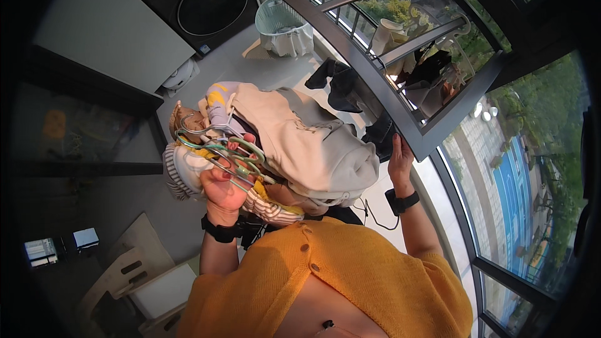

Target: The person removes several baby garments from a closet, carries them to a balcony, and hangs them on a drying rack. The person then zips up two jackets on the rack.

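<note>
My left hand (pixel 226 191) is closed around the hooks of several clothes hangers (pixel 235 148), some metal and some green. A bundle of clothes hangs from them: a cream sweatshirt (pixel 305 141) with dark print on top, a lilac-and-yellow garment (pixel 220 101), a brown one (pixel 185 119) and striped pieces (pixel 267 206) beneath. My right hand (pixel 402 164) is raised by the lower corner of a dark metal drying rack (pixel 418 143), against a dark denim garment (pixel 375 136). Its fingers are partly hidden, so whether it grips cloth or rack is unclear.
A front-loading washing machine (pixel 213 4) stands at the far side, near a pale green laundry basket (pixel 281 19) with a white cloth cover. Other items hang beyond the rack (pixel 427 70). Tall windows (pixel 507 173) line the right. A white-topped wooden chair (pixel 162 291) is lower left.
</note>
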`<action>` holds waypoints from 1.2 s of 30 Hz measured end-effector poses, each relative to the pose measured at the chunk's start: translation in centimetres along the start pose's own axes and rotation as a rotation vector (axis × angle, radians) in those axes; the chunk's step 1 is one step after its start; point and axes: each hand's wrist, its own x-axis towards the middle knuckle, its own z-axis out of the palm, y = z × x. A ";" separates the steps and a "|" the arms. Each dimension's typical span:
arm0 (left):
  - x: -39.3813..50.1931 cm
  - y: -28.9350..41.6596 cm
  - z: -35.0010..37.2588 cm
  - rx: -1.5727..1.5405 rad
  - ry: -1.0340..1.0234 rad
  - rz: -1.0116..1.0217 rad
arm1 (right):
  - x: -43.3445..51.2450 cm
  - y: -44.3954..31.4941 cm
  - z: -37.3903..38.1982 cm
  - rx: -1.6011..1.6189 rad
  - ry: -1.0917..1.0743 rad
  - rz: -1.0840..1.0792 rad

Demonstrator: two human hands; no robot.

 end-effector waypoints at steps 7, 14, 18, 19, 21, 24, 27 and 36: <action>-2.0 -0.6 -0.1 -0.049 0.096 -0.018 | -1.0 -12.4 -2.1 -0.128 0.114 -0.218; 0.9 0.4 0.0 -0.081 0.080 -0.016 | 0.8 -23.7 3.1 -0.274 -0.829 -0.656; -8.3 0.0 -2.4 -0.049 0.108 -0.032 | -9.6 -25.9 4.8 -0.230 -0.649 -0.726; -12.3 -0.3 -2.7 -0.031 0.039 -0.022 | -13.4 -26.6 4.3 -0.193 -0.618 -0.702; -19.8 -1.2 -2.9 0.012 -0.029 0.021 | -19.8 -27.8 2.9 -0.076 -0.544 -0.684; -25.0 -1.8 -3.2 -0.010 0.046 0.074 | -21.2 -26.6 1.5 0.133 -0.462 -0.327; -26.8 -0.5 -3.7 -0.063 0.027 0.135 | -18.7 -22.9 1.2 0.341 -0.372 -0.229; -30.8 -0.2 -6.0 0.014 0.124 0.318 | -15.6 -19.8 -5.5 0.809 -0.126 -0.181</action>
